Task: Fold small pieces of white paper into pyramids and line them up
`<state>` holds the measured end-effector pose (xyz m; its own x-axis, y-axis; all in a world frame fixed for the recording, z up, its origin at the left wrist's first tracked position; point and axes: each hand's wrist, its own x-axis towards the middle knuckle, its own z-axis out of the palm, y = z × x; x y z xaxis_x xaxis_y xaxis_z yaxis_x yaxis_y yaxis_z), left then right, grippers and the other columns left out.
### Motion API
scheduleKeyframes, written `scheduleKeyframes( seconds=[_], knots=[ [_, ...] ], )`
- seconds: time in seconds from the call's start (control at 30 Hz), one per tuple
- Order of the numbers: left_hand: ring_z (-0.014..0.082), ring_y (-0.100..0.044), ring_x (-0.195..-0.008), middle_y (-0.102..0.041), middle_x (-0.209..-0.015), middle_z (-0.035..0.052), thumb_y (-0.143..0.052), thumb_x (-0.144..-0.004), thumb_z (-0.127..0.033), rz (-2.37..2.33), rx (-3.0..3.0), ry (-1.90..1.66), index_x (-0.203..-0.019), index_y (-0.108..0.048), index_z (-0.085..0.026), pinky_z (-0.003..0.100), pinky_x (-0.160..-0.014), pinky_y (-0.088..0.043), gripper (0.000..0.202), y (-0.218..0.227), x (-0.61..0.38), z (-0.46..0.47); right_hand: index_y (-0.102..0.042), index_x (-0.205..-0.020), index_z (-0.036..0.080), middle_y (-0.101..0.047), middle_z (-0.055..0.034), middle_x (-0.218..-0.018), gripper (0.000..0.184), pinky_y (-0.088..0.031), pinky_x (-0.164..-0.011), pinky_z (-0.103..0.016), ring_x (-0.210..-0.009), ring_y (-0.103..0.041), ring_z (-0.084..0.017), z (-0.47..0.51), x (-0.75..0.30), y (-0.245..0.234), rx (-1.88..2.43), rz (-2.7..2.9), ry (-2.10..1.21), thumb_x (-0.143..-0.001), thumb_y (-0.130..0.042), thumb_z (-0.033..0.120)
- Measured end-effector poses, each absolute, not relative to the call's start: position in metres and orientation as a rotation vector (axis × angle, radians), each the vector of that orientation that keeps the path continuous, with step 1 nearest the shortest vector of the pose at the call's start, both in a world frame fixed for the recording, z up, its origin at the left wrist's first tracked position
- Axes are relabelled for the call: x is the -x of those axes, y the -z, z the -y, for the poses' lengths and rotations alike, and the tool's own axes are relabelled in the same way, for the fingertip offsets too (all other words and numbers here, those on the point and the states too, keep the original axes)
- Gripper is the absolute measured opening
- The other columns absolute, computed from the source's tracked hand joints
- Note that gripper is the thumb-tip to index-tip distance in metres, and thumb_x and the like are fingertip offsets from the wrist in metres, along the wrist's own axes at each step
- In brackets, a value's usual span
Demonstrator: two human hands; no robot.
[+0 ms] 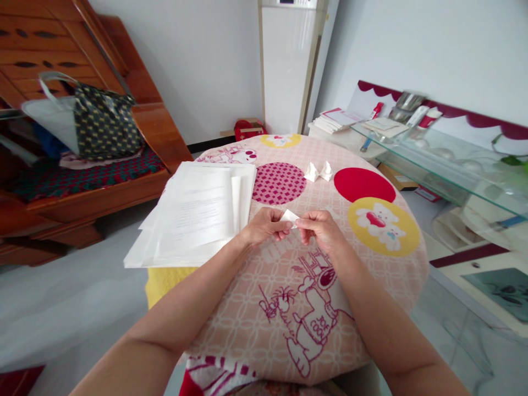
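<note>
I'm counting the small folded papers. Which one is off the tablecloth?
The paper piece pinched between the left hand and right hand, nearest the camera. The other two folded papers stand side by side on the tablecloth, farther back, untouched.

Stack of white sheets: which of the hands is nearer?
Left. The left hand lies beside the edge of the stack of white sheets; the right hand is beyond it, both pinching a small folded paper.

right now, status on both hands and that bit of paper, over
Left hand and right hand both pinching the small white paper above the tablecloth. Two folded paper pieces farther back, paper stack by the left hand. Nothing blocking.
</note>
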<state>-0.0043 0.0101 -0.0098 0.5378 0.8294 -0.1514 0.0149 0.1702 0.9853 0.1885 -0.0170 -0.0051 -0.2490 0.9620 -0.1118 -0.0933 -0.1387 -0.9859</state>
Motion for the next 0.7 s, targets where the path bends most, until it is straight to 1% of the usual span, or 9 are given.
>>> scheduleKeyframes(
  seconds=[0.07, 0.2, 0.37, 0.43, 0.5, 0.6, 0.7],
  knots=[
    [0.008, -0.058, -0.049, -0.063, -0.058, -0.0003, -0.083, -0.073, -0.04, -0.845, -1.306, -0.711, -0.07, -0.065, -0.012, 0.018, -0.046, -0.044, 0.033, 0.0089, 0.0038, -0.0088, -0.063, -0.054, 0.019, -0.062, 0.0001, -0.046, 0.03, -0.041, -0.038, -0.022, -0.037, -0.051, -0.01, 0.0173, -0.1884, 0.0052, 1.075, 1.249, -1.533, -0.07, -0.078, 0.039],
    [0.0089, -0.058, -0.051, -0.064, -0.059, 0.0003, -0.073, -0.081, -0.049, -0.853, -1.363, -0.788, -0.069, -0.066, -0.013, 0.02, -0.05, -0.047, 0.039, 0.0094, 0.0009, -0.0069, -0.063, -0.054, 0.019, -0.061, 0.0005, -0.047, 0.028, -0.041, -0.04, -0.022, -0.038, -0.051, -0.01, 0.0177, -0.19, 0.0048, 1.061, 1.275, -1.539, -0.072, -0.077, 0.037],
    [0.006, -0.048, -0.046, -0.056, -0.052, -0.0022, -0.071, -0.083, -0.054, -0.827, -1.489, -0.858, -0.061, -0.062, -0.013, 0.018, -0.045, -0.036, 0.048, 0.0084, 0.0026, -0.0068, -0.062, -0.053, 0.019, -0.061, 0.0005, -0.047, 0.032, -0.041, -0.04, -0.021, -0.039, -0.052, -0.01, 0.0176, -0.1911, 0.0045, 1.041, 1.31, -1.542, -0.072, -0.078, 0.039],
    [0.0058, -0.047, -0.046, -0.057, -0.052, -0.002, -0.071, -0.083, -0.056, -0.804, -1.5, -0.862, -0.062, -0.063, -0.013, 0.017, -0.045, -0.035, 0.049, 0.0076, 0.0037, -0.0066, -0.063, -0.053, 0.018, -0.061, 0.0003, -0.047, 0.032, -0.041, -0.04, -0.021, -0.039, -0.052, -0.01, 0.0173, -0.191, 0.0052, 1.029, 1.31, -1.537, -0.072, -0.078, 0.039],
    [0.0069, -0.051, -0.048, -0.059, -0.055, -0.0011, -0.072, -0.082, -0.057, -0.788, -1.448, -0.86, -0.065, -0.065, -0.013, 0.018, -0.046, -0.04, 0.048, 0.0076, 0.0036, -0.0065, -0.063, -0.054, 0.018, -0.062, 0.0002, -0.047, 0.03, -0.041, -0.04, -0.021, -0.038, -0.052, -0.01, 0.0168, -0.1911, 0.0062, 1.02, 1.305, -1.526, -0.073, -0.077, 0.037],
    [0.0115, -0.061, -0.054, -0.066, -0.062, 0.0025, -0.075, -0.078, -0.061, -0.763, -1.33, -0.849, -0.074, -0.07, -0.011, 0.022, -0.052, -0.051, 0.05, 0.0094, 0.002, -0.007, -0.063, -0.055, 0.018, -0.062, 0.0008, -0.047, 0.029, -0.041, -0.04, -0.021, -0.038, -0.052, -0.01, 0.0161, -0.1918, 0.007, 1.013, 1.29, -1.506, -0.074, -0.077, 0.035],
    [0.0156, -0.067, -0.062, -0.072, -0.071, 0.0075, -0.074, -0.078, -0.064, -0.71, -1.222, -0.862, -0.085, -0.074, -0.009, 0.025, -0.056, -0.055, 0.055, 0.0109, 0.0013, -0.0081, -0.062, -0.055, 0.019, -0.061, 0.0013, -0.047, 0.029, -0.041, -0.04, -0.021, -0.038, -0.052, -0.009, 0.0158, -0.1928, 0.0064, 1.01, 1.286, -1.493, -0.074, -0.076, 0.036]
  ],
)
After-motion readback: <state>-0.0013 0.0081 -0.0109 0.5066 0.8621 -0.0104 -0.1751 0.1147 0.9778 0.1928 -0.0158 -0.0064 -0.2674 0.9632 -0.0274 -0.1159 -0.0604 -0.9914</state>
